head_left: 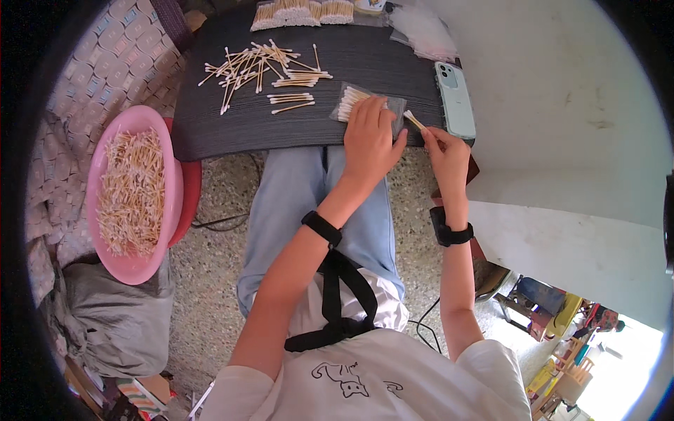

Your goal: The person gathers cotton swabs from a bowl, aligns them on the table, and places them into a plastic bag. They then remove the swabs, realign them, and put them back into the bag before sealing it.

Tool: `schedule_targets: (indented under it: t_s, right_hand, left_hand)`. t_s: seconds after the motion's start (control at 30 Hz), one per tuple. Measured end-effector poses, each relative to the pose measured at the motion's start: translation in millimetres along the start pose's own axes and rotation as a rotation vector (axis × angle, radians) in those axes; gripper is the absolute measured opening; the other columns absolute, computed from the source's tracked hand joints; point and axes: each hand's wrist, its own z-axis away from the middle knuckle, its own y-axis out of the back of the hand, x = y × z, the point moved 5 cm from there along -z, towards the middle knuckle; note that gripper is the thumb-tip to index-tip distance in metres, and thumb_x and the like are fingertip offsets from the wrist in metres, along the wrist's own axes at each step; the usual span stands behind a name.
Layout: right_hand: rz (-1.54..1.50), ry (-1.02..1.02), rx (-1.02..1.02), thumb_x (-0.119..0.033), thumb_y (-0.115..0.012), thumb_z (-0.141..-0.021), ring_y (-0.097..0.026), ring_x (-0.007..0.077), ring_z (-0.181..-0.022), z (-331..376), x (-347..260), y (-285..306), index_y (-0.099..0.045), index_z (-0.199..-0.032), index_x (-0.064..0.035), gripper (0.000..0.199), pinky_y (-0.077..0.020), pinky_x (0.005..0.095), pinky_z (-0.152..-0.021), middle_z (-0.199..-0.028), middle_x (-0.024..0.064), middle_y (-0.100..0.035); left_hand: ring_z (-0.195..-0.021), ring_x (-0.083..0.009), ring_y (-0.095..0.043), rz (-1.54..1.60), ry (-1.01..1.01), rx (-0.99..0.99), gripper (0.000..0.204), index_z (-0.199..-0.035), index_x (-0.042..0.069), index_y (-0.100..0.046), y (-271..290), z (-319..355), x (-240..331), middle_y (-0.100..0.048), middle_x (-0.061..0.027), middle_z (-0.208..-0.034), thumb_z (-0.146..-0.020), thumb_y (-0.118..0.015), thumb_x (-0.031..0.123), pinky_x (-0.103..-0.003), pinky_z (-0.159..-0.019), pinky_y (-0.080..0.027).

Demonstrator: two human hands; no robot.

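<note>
My left hand (368,137) lies over a small clear plastic bag of cotton swabs (349,104), its fingers across the top and the thumb at the near edge. White swab tips show at the bag's left end; my fingers cover its middle. To the right of the bag, my right hand (447,151) pinches a few cotton swabs (414,120) between thumb and fingers, their white tips pointing toward the bag's right end. Just left of the bag, several loose swabs (291,99) lie in a row on the black table (232,133). Farther back is a scattered heap of swabs (253,67).
Packed bundles of swabs (302,12) line the table's far edge, beside a stack of clear bags (425,31). A pale phone (455,98) lies at the right edge, near the wall. On my left stands a pink basin (175,189) full of swabs.
</note>
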Motion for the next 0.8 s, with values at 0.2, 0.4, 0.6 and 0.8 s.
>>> schedule_targets:
  t_s: [0.2, 0.4, 0.6, 0.8]
  right_hand:
    - [-0.028, -0.030, -0.049, -0.016, -0.067, -0.086, -0.054, 0.0098, -0.053, 0, -2, -4, -0.069, -0.093, 0.0034, 0.021, -0.0428, 0.0271, -0.051, -0.064, 0.0099, -0.064]
    - [-0.103, -0.109, -0.127, -0.018, -0.067, -0.088, -0.054, 0.0064, -0.056, 1, -10, 0, -0.070, -0.094, 0.0031, 0.022, -0.0418, 0.0242, -0.051, -0.064, 0.0057, -0.064]
    - [-0.312, -0.234, -0.274, -0.019, -0.066, -0.088, -0.050, 0.0037, -0.056, -5, 5, -9, -0.071, -0.094, 0.0019, 0.022, -0.0375, 0.0201, -0.050, -0.062, -0.0007, -0.059]
    - [-0.397, -0.222, -0.219, -0.018, -0.065, -0.089, -0.049, 0.0033, -0.056, -5, -5, -1, -0.072, -0.092, 0.0010, 0.020, -0.0375, 0.0191, -0.050, -0.064, -0.0014, -0.059]
  left_hand:
    - [-0.114, -0.0369, -0.053, 0.003, -0.029, 0.041, 0.017, -0.085, 0.001, -0.057, -1, -1, -3, -0.058, -0.0199, -0.115, -0.075, -0.069, 0.009, -0.046, -0.100, -0.040]
    - [-0.113, -0.0365, -0.053, 0.004, -0.030, 0.027, 0.012, -0.087, 0.001, -0.056, 1, 0, -2, -0.060, -0.0199, -0.113, -0.080, -0.064, 0.007, -0.046, -0.100, -0.039]
    - [-0.112, -0.0367, -0.054, 0.005, -0.045, 0.031, 0.012, -0.092, 0.001, -0.054, 0, -1, -3, -0.060, -0.0204, -0.112, -0.084, -0.059, 0.008, -0.047, -0.099, -0.039]
    - [-0.109, -0.0380, -0.053, 0.118, 0.021, 0.031, 0.012, -0.092, 0.000, -0.052, 1, -2, -6, -0.059, -0.0210, -0.112, -0.084, -0.058, 0.006, -0.048, -0.098, -0.039]
